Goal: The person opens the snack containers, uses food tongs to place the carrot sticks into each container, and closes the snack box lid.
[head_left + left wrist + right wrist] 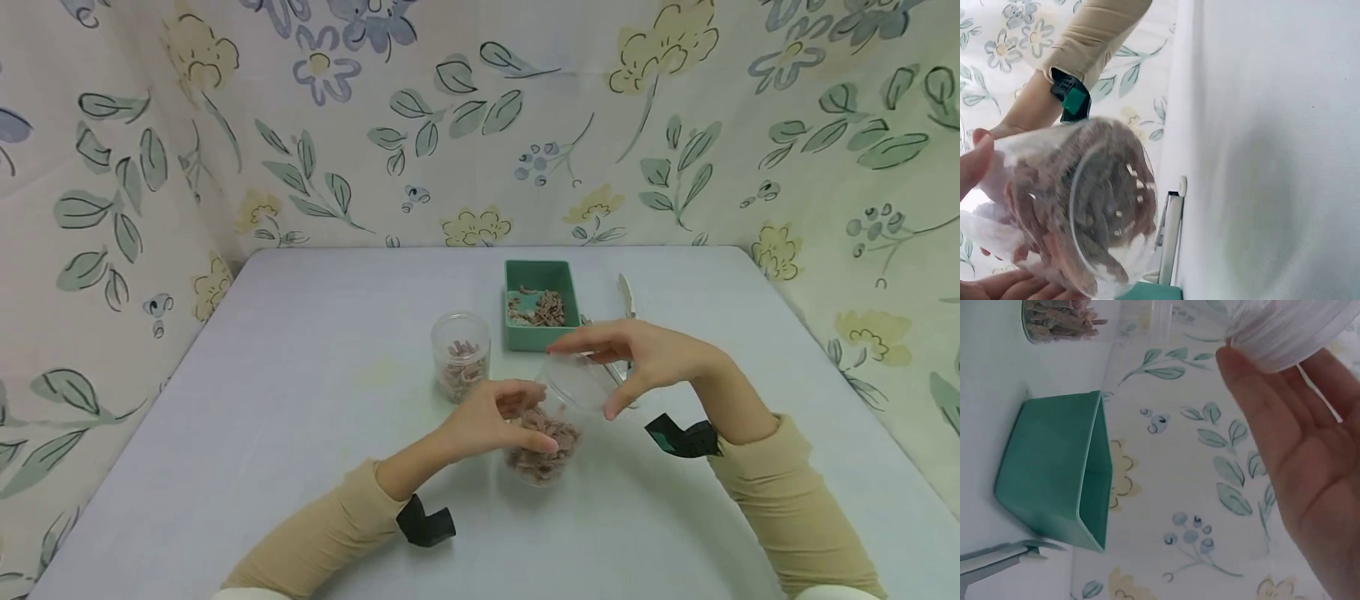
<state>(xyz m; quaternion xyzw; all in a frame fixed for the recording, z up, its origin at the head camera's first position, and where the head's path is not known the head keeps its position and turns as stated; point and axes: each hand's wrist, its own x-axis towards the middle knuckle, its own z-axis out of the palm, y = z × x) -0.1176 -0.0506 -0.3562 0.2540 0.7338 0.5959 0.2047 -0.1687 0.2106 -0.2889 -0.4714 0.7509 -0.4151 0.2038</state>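
Note:
My left hand (480, 423) grips a clear plastic jar (546, 458) that holds brownish dried strips. The jar leans with its mouth toward the right hand and its base off the table; in the left wrist view the strips (1104, 194) show through its wall and base. At the mouth, my right hand (651, 357) holds a clear round lid (576, 383) between thumb and fingers. The lid (1297, 337) also shows beside the right hand (1304, 462) in the right wrist view. Whether the lid touches the rim I cannot tell.
A second clear jar (460, 354) with similar strips stands upright to the left. Behind the hands sits a green rectangular box (538, 337) holding more pieces. Long pale tools (626, 293), partly hidden by the right hand, lie beside it. Floral cloth (480, 167) hangs behind the table.

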